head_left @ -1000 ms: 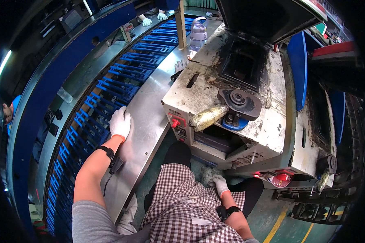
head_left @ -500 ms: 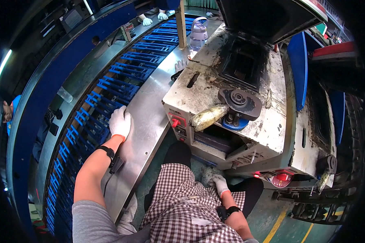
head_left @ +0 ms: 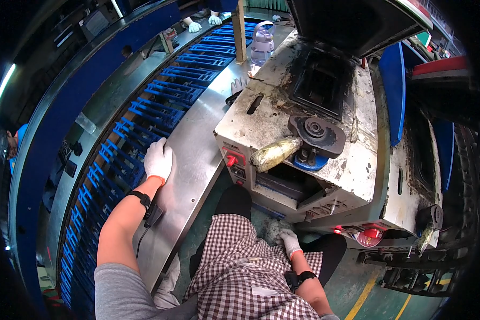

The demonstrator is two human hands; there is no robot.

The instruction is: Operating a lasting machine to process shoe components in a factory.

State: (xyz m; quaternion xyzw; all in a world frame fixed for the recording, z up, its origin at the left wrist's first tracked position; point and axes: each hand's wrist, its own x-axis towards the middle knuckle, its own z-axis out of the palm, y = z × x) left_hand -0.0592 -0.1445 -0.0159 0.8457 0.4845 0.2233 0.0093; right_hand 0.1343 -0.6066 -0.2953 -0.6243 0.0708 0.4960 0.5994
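My left hand point(head_left: 158, 159), in a white glove with an orange cuff, lies on the metal tabletop point(head_left: 189, 144) where it meets the blue slatted conveyor point(head_left: 120, 141). Its fingers are laid out with nothing in them. Lower down, my right hand point(head_left: 289, 242), gloved the same way, rests on my lap at the edge of a checked apron point(head_left: 240, 250). Its fingers look loose and hold nothing that I can see. In front of me stands a worn white machine point(head_left: 282, 106) with a raised black lid point(head_left: 352, 24) and a wrapped handle point(head_left: 276, 153).
A clear bottle point(head_left: 261, 45) stands on the metal table beside a wooden post point(head_left: 239, 34). A grey glove point(head_left: 238, 85) lies against the machine. Other people's gloved hands point(head_left: 194, 26) show across the conveyor. To the right is a second machine point(head_left: 397, 197).
Both of my hands stay where they were. The view has shifted very slightly, and a person at the far left has moved their head a little.
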